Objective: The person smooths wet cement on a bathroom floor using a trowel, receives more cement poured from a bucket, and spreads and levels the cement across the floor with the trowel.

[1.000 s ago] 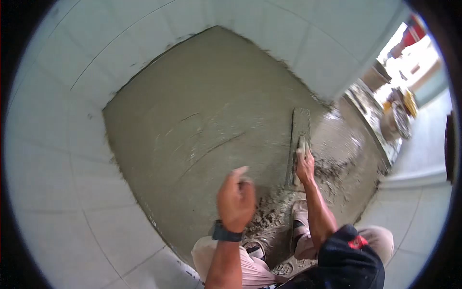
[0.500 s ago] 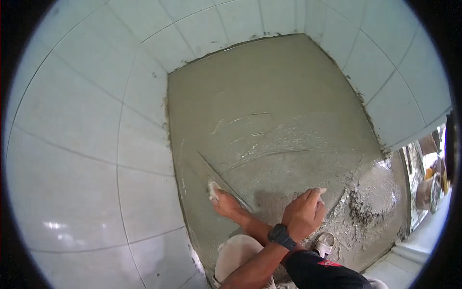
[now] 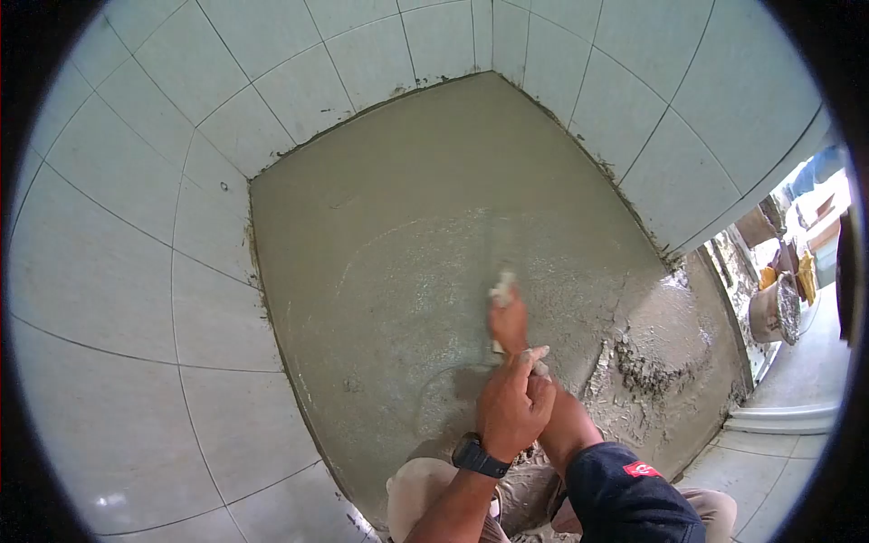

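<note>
My right hand (image 3: 509,324) grips the pale handle of a finishing trowel (image 3: 503,282). The trowel is smeared by motion; its long blade lies flat on the wet cement floor (image 3: 407,154), near the middle. My left hand (image 3: 514,405), with a dark watch (image 3: 480,455) on its wrist, is held above the floor, in front of the right forearm. One finger stretches out and the others curl loosely; I see nothing in them. Both fingertips and handle have cement on them. The forearms cross or nearly cross. Fine arc marks run over the wet surface.
White tiled walls (image 3: 109,380) border the floor on the left, back and right. A rough mound of wet mortar (image 3: 665,344) sits at the right. Beyond the threshold stands a cement-stained bucket (image 3: 774,309). My knee (image 3: 416,493) is close below my hands.
My right hand has swept the trowel from the left side to the middle, farther from me. My left hand has shifted left in view. The camera view has turned as well.
</note>
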`<state>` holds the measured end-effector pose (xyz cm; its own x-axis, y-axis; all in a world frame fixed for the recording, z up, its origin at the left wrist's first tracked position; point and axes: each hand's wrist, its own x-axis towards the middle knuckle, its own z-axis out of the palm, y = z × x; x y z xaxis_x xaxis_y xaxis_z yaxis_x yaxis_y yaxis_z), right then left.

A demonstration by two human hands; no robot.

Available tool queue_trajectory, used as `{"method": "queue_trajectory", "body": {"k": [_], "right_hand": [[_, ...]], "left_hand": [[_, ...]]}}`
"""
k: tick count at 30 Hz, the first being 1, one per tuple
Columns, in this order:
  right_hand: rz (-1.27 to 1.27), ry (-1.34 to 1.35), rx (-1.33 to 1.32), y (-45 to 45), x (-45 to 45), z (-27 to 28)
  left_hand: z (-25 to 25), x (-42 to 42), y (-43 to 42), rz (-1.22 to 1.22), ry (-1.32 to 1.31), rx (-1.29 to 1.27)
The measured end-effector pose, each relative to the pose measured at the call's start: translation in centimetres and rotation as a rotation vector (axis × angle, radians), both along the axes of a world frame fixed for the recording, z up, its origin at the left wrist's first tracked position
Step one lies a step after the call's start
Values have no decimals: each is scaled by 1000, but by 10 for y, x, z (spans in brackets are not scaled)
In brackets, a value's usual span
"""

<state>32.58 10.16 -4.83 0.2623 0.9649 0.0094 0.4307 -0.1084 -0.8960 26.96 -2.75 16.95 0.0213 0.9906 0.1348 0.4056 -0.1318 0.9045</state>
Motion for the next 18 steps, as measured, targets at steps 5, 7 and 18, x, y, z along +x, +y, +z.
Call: {"method": "queue_trajectory", "body": {"k": [5, 7, 18], "right_hand": [[-269, -155, 24, -74, 136, -5], [-457, -96, -123, -97, 157, 3], [588, 124, -192, -116, -20, -34]], "left_hand": [[4, 15, -5, -37, -28, 22], [9, 19, -6, -37, -42, -15], [1, 21, -1, -39, -99, 14]]}}
